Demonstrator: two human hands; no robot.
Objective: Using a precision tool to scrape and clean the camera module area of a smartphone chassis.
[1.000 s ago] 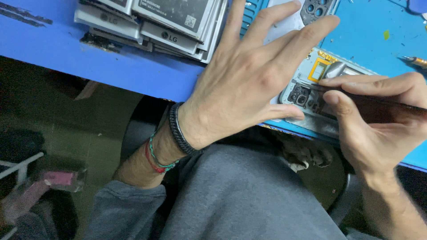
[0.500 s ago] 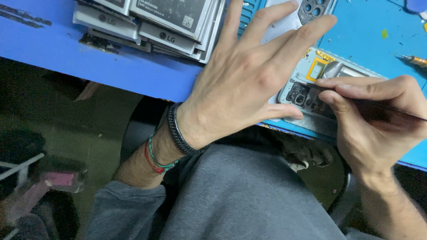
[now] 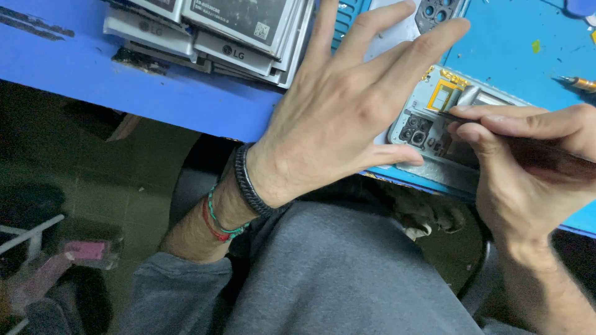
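I see the opened phone (image 3: 434,133) lying at the near edge of the blue bench (image 3: 186,99), right of centre, its back cover off and its camera modules and a yellow-framed part exposed. My left hand (image 3: 347,118) lies flat across the phone's left part with the fingers spread wide, pinning it down rather than gripping anything. My right hand (image 3: 528,161) is closed in a pinch around a thin dark tool (image 3: 534,152), and the tool's tip rests just beside the camera cluster, in the phone's upper interior.

Judging progress, I would say the opening is done, since the pale back cover (image 3: 403,25) with its camera cut-outs lies farther back on the bench, partly under my fingers. The work inside looks under way and unfinished: the inner parts all appear seated, and nothing lifted out of the phone shows beside it.

A stack of flat grey batteries (image 3: 211,31) sits at the far left of the bench, and a small screwdriver (image 3: 577,82) lies at the far right.

Against the frame from a second ago, the left hand has kept its place, while the right hand has shifted a little left along the phone, carrying the tool tip closer to the cameras.
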